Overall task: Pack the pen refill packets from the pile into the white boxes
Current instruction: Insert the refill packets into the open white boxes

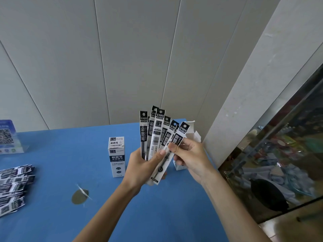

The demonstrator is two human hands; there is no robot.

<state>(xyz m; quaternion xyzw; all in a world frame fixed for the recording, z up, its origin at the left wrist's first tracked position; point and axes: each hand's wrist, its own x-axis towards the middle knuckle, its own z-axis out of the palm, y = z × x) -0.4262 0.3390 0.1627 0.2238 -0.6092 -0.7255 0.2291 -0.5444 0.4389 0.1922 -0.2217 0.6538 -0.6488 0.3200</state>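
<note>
My left hand [141, 165] grips a fan of several black-and-white pen refill packets [157, 131], held upright above the blue table [61, 154]. My right hand [190, 158] pinches the rightmost packet of the fan [178, 138] between thumb and fingers. A closed white box [116, 156] stands upright on the table just left of my left hand. Behind my right hand stands a second white box [191, 130] with its top flaps open; its lower part is mostly hidden. The pile of refill packets [14, 187] lies at the table's left edge.
A clear stand with a QR code card [7, 137] sits at the back left. A grey worn patch [79, 196] marks the table's middle. A glass display cabinet [279, 163] with goods inside runs along the right, beside a white wall.
</note>
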